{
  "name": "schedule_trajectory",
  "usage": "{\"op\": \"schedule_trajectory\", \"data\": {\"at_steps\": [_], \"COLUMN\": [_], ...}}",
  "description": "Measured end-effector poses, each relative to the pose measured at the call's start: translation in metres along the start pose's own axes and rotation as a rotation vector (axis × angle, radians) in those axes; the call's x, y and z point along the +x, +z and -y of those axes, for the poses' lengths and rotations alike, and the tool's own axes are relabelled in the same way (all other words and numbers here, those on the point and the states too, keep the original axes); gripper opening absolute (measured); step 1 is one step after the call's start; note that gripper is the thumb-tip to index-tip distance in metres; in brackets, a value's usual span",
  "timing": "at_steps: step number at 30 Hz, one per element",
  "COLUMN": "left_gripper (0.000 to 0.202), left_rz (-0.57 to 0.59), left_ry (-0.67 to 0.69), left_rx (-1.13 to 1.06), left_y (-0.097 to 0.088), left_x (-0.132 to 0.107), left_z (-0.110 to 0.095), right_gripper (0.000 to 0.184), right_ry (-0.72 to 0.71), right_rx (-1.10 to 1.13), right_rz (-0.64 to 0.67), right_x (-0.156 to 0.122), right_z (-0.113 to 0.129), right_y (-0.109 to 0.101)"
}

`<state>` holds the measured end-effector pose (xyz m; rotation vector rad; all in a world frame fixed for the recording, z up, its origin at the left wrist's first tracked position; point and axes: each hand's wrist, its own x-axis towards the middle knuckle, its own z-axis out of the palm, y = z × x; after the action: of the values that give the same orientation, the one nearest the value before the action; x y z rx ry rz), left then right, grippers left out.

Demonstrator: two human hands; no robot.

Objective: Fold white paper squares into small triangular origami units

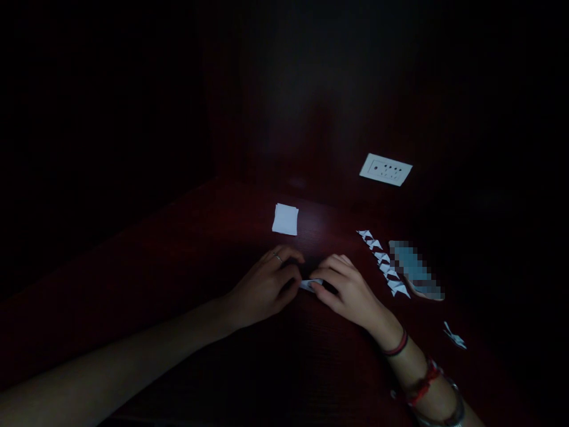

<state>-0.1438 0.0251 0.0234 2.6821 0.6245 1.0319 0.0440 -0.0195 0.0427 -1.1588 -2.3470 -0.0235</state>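
- Left hand and right hand pinch a small folded paper piece between their fingertips, low on the dark red table.
- Folded paper triangles lie in a row just right.

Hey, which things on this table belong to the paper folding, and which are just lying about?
In the job: small white paper pinched between left hand and right hand; stack of paper squares; row of folded paper pieces; lone folded piece.
Lying about: blurred flat object; socket plate.
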Motion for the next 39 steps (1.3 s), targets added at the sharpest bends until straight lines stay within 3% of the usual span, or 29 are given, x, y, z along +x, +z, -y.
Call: {"op": "schedule_trajectory", "data": {"at_steps": [9,14,20,26,33,39], "left_gripper": [0.009,0.01,0.01,0.01,0.008,0.008], "left_rz": [0.07,0.037,-0.025,-0.032,-0.013,-0.02], "left_ry": [0.033,-0.01,-0.039,-0.043,-0.064,-0.042], "left_rx": [0.02,-0.009,-0.03,-0.035,-0.009,0.015], "left_y": [-0.008,-0.006,-0.004,-0.004,-0.002,-0.001], "left_x": [0.004,0.001,-0.002,-0.001,0.0,0.0], "left_z": [-0.009,-0.003,0.005,0.003,0.004,0.002], "right_gripper": [0.009,0.007,0.009,0.01,0.011,0.011], "right_ry": [0.01,0.052,0.144,0.095,0.191,0.182], "right_rx": [-0.02,-0.027,0.079,0.25,0.266,0.246], "right_rz": [-0.001,-0.001,-0.1,-0.015,-0.133,-0.091], "right_x": [0.004,0.0,-0.004,-0.002,0.0,0.001], "right_z": [0.012,-0.003,-0.02,-0.009,-0.006,0.002], "right_y": [0.008,0.001,-0.008,0.003,0.008,0.009]}}
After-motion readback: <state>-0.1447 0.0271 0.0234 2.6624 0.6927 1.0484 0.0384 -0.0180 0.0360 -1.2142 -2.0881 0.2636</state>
